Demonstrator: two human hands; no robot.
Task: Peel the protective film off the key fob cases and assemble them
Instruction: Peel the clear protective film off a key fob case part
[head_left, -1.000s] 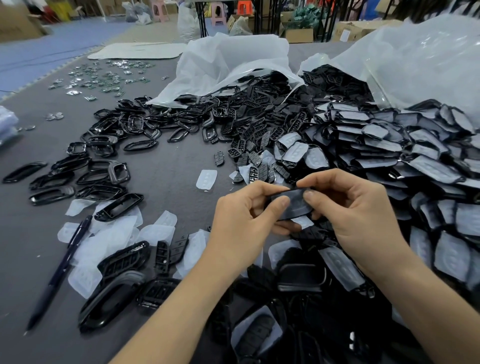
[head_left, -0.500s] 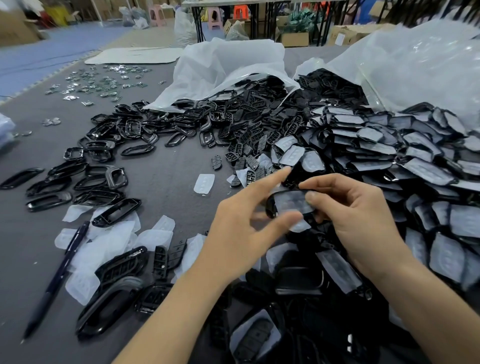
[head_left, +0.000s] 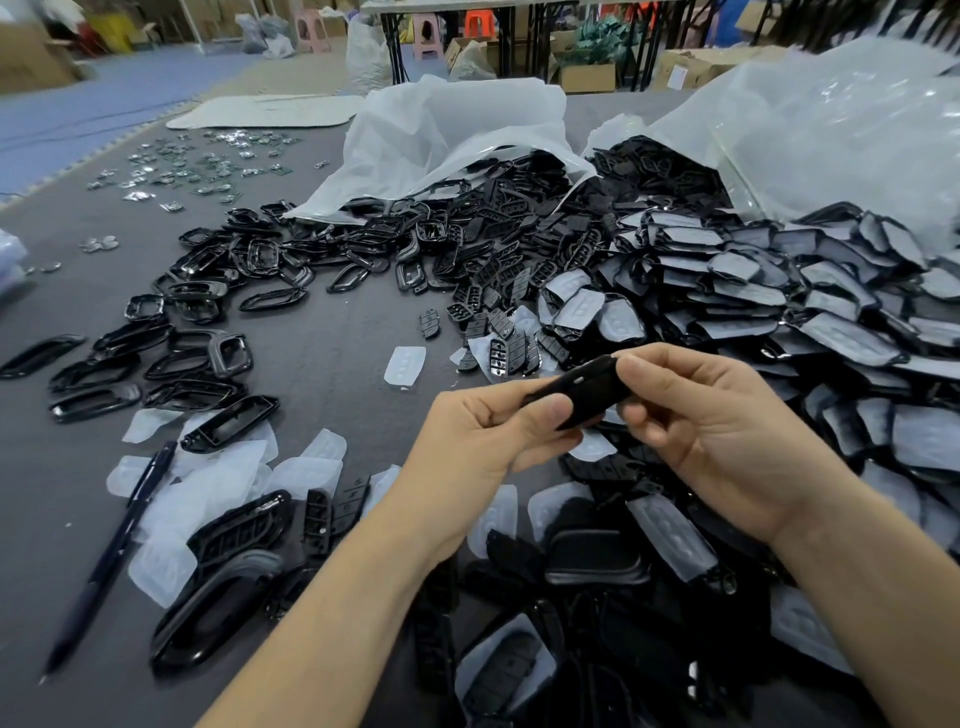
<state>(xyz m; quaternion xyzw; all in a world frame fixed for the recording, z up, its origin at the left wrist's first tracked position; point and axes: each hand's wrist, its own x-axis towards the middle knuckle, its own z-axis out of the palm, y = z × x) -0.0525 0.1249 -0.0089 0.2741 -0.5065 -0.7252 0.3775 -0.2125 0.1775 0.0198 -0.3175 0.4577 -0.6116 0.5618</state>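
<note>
Both hands hold one black key fob case (head_left: 584, 391) above the table, in the middle of the view. My left hand (head_left: 488, 436) grips its near left end, thumb on top. My right hand (head_left: 711, 431) pinches its far right end between thumb and fingers. The case is tilted and its dark side faces me; no film shows on that side. A heap of film-covered cases (head_left: 779, 312) lies to the right. Peeled films (head_left: 208, 483) lie scattered at the lower left.
Black frames (head_left: 208, 291) are spread across the grey table (head_left: 337, 353) at the left. A dark pen (head_left: 111, 556) lies at the lower left. Two white plastic bags (head_left: 457, 130) spill parts at the back. Small metal pieces (head_left: 197, 166) sit at the far left.
The case has turned from its film-covered face to its dark side. My left hand's fingers, spread half a second ago, have curled back onto the case. The view has shifted slightly.
</note>
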